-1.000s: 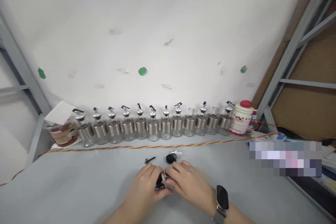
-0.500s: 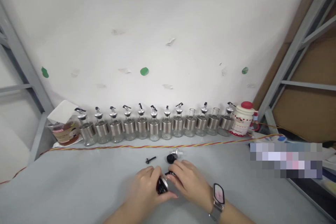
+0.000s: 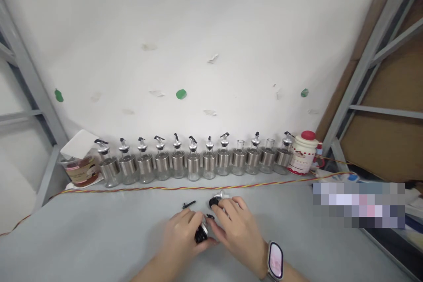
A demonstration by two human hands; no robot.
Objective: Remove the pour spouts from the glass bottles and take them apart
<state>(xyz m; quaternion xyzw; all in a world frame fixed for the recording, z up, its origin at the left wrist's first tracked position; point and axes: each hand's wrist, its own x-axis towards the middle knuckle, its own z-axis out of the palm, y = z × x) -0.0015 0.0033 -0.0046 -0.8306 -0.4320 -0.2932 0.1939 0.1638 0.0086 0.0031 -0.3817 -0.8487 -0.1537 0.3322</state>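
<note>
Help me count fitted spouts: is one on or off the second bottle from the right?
Off. That bottle ends in a bare glass neck.

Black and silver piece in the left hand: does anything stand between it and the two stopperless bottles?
Yes: beyond the black and silver piece in the left hand are the right hand and a loose pourer part on the table; farther back, a twisted wire crosses in front of the stopperless bottles.

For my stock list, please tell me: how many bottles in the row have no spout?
2: the ninth bottle from the left and the eleventh bottle, one spouted bottle between. None seems hidden.
</note>
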